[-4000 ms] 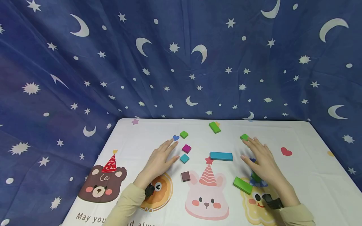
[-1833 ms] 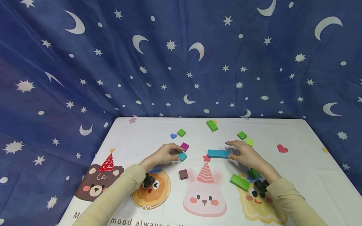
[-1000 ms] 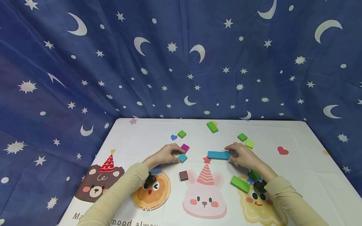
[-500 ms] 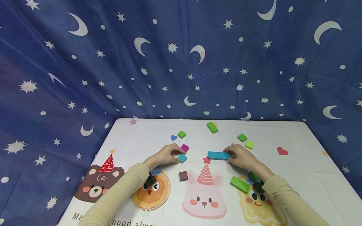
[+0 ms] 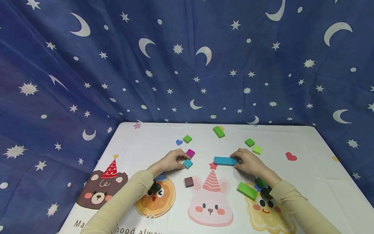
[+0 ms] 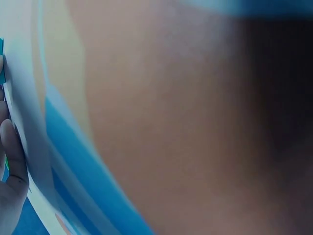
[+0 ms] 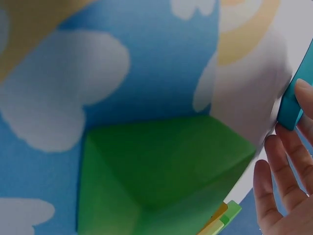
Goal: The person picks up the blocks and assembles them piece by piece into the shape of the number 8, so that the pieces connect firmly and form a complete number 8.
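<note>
My left hand (image 5: 171, 161) pinches a small teal square block (image 5: 188, 163) between thumb and fingers on the table. A magenta block (image 5: 190, 153) lies just behind it, by the fingertips. My right hand (image 5: 248, 161) grips the right end of a long blue block (image 5: 225, 161), thumb on the near side and fingers on the far side. In the right wrist view the thumb lies on the blue block (image 7: 293, 104) and the other fingers (image 7: 282, 169) spread beside it. Only an edge of the teal block (image 6: 2, 61) shows in the left wrist view.
Green blocks lie at the back (image 5: 218, 132), back left (image 5: 187, 139) and back right (image 5: 249, 142), beside a lime block (image 5: 257, 149). A brown block (image 5: 189, 182) lies in front. A long green block (image 5: 247, 191) and a dark green block (image 5: 261, 182) are near my right wrist.
From hovering open above the table, both hands have come down, the left onto the teal block and the right onto the blue block. The blocks have hardly moved.
</note>
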A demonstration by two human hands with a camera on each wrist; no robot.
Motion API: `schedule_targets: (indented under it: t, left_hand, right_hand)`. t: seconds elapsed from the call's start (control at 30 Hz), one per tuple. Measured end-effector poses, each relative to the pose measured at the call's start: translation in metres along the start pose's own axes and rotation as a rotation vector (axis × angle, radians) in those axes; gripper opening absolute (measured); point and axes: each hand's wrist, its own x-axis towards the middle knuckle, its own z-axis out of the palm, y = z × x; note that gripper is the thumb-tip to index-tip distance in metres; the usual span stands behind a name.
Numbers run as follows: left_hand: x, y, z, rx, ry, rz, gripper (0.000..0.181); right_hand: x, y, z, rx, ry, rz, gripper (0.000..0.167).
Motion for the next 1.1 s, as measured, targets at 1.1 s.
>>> schedule_targets:
  t: [1.1]
  left_hand:
    - [-0.0072, 0.0079, 0.0018, 0.000, 0.063, -0.018, 0.032]
  right_hand:
    - [0.0055, -0.0030, 0.0009, 0.010, 0.017, 0.036, 0.030]
